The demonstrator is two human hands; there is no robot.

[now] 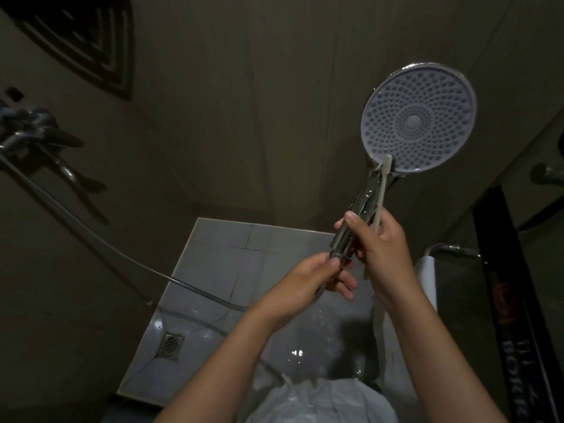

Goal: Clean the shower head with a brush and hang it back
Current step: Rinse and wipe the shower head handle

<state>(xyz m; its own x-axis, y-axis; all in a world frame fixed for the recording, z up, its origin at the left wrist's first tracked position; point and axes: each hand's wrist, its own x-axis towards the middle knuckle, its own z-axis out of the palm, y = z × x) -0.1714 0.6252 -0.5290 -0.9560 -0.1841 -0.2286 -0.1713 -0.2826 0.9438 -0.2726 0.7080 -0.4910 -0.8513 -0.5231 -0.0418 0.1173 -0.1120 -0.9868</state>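
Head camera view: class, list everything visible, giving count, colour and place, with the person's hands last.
shower head: 1, chrome with pale grey face, raised upper right
brush: 1, cream, tip on the face's lower edge
hose: 1, grey, from the left edge to the handle
tap: 1, chrome, left wall
drain: 1, metal, floor, lower left
corner shelf: 1, dark, top left
left hand: 1, grips the handle's base
right hand: 1, holds brush against the handle

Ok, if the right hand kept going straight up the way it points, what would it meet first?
Probably the lower rim of the shower head, where the brush held by the right hand touches it. The hand points up along the handle; depth is hard to judge.
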